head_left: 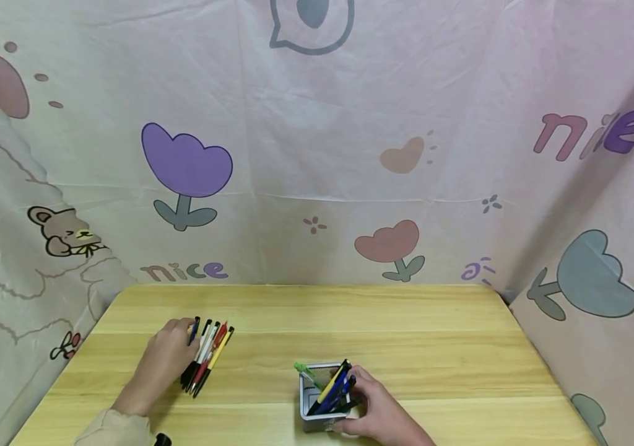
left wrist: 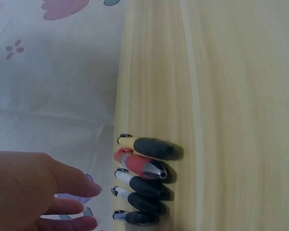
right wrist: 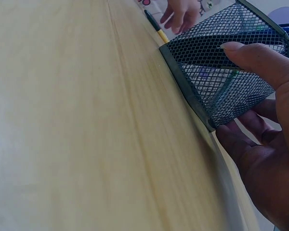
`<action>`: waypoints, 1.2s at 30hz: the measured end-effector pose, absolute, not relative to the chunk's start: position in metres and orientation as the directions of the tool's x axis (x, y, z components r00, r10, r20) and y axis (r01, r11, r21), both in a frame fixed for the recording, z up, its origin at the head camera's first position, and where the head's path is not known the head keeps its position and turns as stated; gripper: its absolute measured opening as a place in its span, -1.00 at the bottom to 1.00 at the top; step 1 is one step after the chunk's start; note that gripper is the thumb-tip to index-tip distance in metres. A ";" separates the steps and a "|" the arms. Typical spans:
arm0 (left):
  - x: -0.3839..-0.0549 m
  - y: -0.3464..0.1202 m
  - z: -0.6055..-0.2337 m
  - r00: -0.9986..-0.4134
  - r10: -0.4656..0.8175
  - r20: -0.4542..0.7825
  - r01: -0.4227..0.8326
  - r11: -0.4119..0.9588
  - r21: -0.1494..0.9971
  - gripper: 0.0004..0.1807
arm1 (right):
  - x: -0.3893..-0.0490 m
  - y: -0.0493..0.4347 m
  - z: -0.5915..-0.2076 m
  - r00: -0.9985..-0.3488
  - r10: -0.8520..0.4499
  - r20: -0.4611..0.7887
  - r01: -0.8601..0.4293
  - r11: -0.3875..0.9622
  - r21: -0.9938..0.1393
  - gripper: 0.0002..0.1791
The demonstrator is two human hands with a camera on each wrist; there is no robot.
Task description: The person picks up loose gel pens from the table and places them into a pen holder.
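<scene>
My left hand (head_left: 165, 352) is over the left side of a row of pens, nearest a blue pen (head_left: 194, 332). In the left wrist view its fingers (left wrist: 77, 185) are loosely extended with nothing between them, short of the pens' clip ends. Beside the blue pen lie white pens (head_left: 204, 348), a red pen (head_left: 220, 335) and a yellow pen (head_left: 221, 352), their black grips toward me. With thumb and fingers on its sides, my right hand (head_left: 379, 410) holds a square mesh pen holder (head_left: 316, 427). Yellow, blue and green pens lean inside it.
The wooden table (head_left: 434, 347) extends back to a patterned cloth (head_left: 295, 155) that hangs behind it and at both sides. A small black object (head_left: 163, 440) shows at the bottom edge of the head view, near the left sleeve (head_left: 116, 428).
</scene>
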State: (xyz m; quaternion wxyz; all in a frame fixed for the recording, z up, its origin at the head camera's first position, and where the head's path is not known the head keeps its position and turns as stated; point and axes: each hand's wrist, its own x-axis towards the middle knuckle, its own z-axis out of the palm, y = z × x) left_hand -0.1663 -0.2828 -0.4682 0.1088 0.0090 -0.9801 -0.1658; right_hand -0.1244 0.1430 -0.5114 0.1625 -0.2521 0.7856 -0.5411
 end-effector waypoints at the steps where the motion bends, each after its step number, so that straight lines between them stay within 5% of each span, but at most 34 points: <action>1: -0.167 -0.284 -0.468 -0.980 -0.059 0.189 0.006 0.945 0.326 -0.48 | -0.124 0.143 -0.511 -0.821 -0.571 0.015 -0.218 0.288 -0.933 -0.42; 22: -0.189 -0.295 -0.479 -0.995 -0.096 0.041 -0.076 0.933 0.351 -0.54 | -0.124 0.142 -0.509 -0.817 -0.577 -0.003 -0.190 0.274 -0.943 -0.43; 36: -0.191 -0.298 -0.480 -0.994 -0.086 0.073 -0.056 0.936 0.346 -0.86 | -0.125 0.143 -0.511 -0.815 -0.579 -0.014 -0.176 0.271 -0.947 -0.44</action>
